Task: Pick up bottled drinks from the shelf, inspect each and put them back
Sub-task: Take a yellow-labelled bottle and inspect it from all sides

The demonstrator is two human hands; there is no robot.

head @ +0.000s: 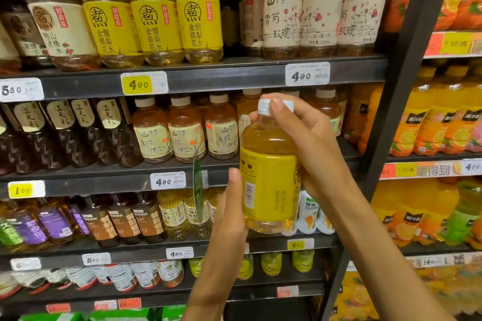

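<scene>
Supermarket drinks aisle, dark metal shelves (214,78) packed with bottles behind.

Right hand (307,138): grip curled round neck, fingertip over white cap, steadying top.

Left hand (229,211): cups lower side and base at 7 o'clock, thumb up along label, carrying weight.

Clear plastic bottle of pale yellow drink with yellow label (270,180): upright, off shelf, mid-air at frame centre, back print turned toward viewer, probably for reading.

Matching yellow-label bottles (154,26) at 11 o'clock, top shelf; likely return spot beside them.

Orange juice bottles (433,128) at 3 o'clock.
</scene>
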